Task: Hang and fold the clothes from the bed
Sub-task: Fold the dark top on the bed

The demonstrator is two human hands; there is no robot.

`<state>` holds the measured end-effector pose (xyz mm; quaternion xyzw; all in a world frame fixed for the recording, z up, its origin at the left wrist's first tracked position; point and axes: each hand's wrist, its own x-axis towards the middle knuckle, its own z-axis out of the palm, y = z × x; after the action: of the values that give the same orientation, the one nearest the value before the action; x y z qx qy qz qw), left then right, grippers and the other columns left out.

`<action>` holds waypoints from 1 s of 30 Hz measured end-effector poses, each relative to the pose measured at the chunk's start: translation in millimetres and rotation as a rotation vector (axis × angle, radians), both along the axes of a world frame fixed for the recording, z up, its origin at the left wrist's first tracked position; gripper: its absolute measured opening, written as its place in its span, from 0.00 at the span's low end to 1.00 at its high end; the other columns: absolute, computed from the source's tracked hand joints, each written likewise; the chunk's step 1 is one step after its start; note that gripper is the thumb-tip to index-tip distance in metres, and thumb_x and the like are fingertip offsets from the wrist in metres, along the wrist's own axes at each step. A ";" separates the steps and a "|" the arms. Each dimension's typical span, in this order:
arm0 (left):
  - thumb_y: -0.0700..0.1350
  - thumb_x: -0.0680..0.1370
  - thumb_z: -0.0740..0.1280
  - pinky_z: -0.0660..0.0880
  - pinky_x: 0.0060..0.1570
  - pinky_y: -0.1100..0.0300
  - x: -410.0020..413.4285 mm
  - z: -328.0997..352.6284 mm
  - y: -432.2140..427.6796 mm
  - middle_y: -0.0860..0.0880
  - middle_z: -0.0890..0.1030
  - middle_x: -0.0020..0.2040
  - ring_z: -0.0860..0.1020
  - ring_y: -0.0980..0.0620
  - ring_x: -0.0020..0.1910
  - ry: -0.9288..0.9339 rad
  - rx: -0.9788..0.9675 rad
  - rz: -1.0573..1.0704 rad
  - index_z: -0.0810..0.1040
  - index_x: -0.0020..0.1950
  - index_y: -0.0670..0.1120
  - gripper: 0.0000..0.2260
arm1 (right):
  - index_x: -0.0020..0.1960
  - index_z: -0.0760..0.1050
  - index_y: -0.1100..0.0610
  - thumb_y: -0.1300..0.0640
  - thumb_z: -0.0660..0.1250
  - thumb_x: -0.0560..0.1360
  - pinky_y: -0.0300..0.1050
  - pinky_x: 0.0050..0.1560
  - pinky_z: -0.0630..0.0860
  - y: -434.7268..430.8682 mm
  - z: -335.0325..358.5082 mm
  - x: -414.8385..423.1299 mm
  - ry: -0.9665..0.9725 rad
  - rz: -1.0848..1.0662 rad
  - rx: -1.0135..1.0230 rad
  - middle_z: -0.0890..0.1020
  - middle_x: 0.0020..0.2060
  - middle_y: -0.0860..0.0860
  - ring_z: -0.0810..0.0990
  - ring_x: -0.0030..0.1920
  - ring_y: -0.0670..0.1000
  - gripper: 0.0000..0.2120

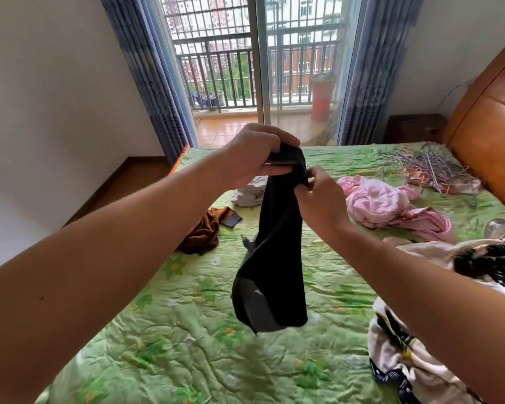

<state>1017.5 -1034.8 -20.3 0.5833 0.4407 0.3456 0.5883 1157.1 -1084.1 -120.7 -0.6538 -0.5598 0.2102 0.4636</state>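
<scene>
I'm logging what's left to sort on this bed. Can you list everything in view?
bed: one, green quilted cover, filling the foreground
headboard: one, orange-brown, right edge
black garment: one, black, held up above the bed
pink garment: one, pink, crumpled, far right of bed
brown garment: one, brown, bunched at bed's left
pale garment: one, whitish, behind the black garment
patterned clothes: a heap, cream and black, near right
hangers: a pile, pale, by the headboard
curtains: two, blue, far end of room
left hand: one, grips the black garment's top
right hand: one, pinches the garment beside it
</scene>
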 end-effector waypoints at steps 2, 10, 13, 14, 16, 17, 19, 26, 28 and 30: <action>0.26 0.74 0.56 0.83 0.49 0.51 -8.3 -0.5 1.4 0.37 0.81 0.56 0.81 0.40 0.58 0.070 0.051 0.013 0.84 0.46 0.39 0.18 | 0.48 0.73 0.54 0.62 0.62 0.75 0.49 0.36 0.73 5.8 -0.7 7.0 -0.043 -0.017 -0.017 0.80 0.35 0.50 0.80 0.38 0.55 0.05; 0.20 0.71 0.63 0.81 0.57 0.54 -30.1 7.5 9.5 0.41 0.81 0.60 0.80 0.45 0.61 0.166 0.296 -0.070 0.83 0.53 0.48 0.25 | 0.49 0.72 0.49 0.56 0.61 0.78 0.46 0.35 0.66 27.5 -27.9 11.6 -0.287 0.057 -0.172 0.76 0.37 0.49 0.75 0.40 0.56 0.03; 0.24 0.72 0.69 0.78 0.60 0.58 -42.2 14.8 17.4 0.48 0.83 0.58 0.81 0.52 0.59 0.313 0.519 -0.037 0.83 0.56 0.51 0.24 | 0.46 0.72 0.52 0.54 0.58 0.81 0.47 0.34 0.67 32.7 -46.0 12.2 -0.260 0.018 -0.178 0.78 0.35 0.51 0.78 0.39 0.59 0.07; 0.26 0.72 0.68 0.78 0.59 0.62 -46.0 17.2 19.4 0.51 0.83 0.56 0.81 0.56 0.56 0.397 0.600 -0.012 0.83 0.57 0.50 0.23 | 0.47 0.72 0.52 0.54 0.57 0.81 0.48 0.35 0.67 35.0 -49.2 12.9 -0.226 0.000 -0.161 0.78 0.36 0.53 0.79 0.39 0.60 0.08; 0.28 0.72 0.67 0.77 0.57 0.66 -55.0 19.8 21.9 0.55 0.82 0.53 0.80 0.60 0.51 0.585 0.762 0.054 0.83 0.59 0.48 0.21 | 0.50 0.69 0.53 0.54 0.55 0.83 0.48 0.35 0.66 38.4 -47.0 15.3 -0.151 -0.023 -0.101 0.78 0.36 0.55 0.78 0.37 0.59 0.06; 0.30 0.72 0.68 0.76 0.57 0.64 -60.7 19.1 24.4 0.54 0.82 0.52 0.79 0.58 0.51 0.670 0.834 0.089 0.83 0.60 0.48 0.20 | 0.51 0.67 0.54 0.54 0.54 0.85 0.48 0.33 0.65 40.7 -43.4 18.8 -0.144 -0.030 -0.063 0.77 0.35 0.55 0.76 0.35 0.58 0.07; 0.36 0.73 0.70 0.74 0.58 0.60 -75.0 12.8 32.6 0.51 0.82 0.54 0.79 0.53 0.54 0.815 0.940 0.155 0.82 0.61 0.47 0.17 | 0.53 0.66 0.56 0.52 0.53 0.86 0.47 0.31 0.63 44.6 -32.2 29.2 -0.219 -0.013 0.026 0.75 0.33 0.53 0.75 0.32 0.56 0.09; 0.42 0.74 0.73 0.69 0.47 0.63 -110.2 -12.6 50.8 0.45 0.82 0.49 0.78 0.49 0.47 0.943 1.050 0.336 0.82 0.52 0.43 0.08 | 0.57 0.69 0.58 0.34 0.68 0.75 0.47 0.35 0.70 43.6 -17.6 71.9 -0.931 0.261 0.073 0.77 0.34 0.54 0.80 0.35 0.59 0.28; 0.42 0.74 0.72 0.69 0.46 0.63 -109.8 -13.6 48.6 0.46 0.82 0.48 0.76 0.52 0.46 0.903 1.049 0.359 0.82 0.51 0.44 0.07 | 0.60 0.67 0.57 0.41 0.70 0.76 0.49 0.37 0.71 40.6 -30.2 80.9 -0.950 0.298 -0.021 0.78 0.37 0.54 0.82 0.40 0.60 0.25; 0.42 0.74 0.71 0.68 0.45 0.67 -108.5 -13.0 45.1 0.47 0.82 0.48 0.75 0.54 0.45 0.868 1.040 0.382 0.83 0.51 0.43 0.07 | 0.60 0.68 0.55 0.52 0.67 0.79 0.51 0.41 0.74 41.2 -48.6 89.0 -0.893 0.239 -0.134 0.81 0.46 0.56 0.83 0.46 0.62 0.15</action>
<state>909.0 -989.7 -33.3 0.7866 0.5079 0.3446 -0.0671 1246.1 -1043.0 -169.3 -0.6397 -0.7611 -0.0042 0.1068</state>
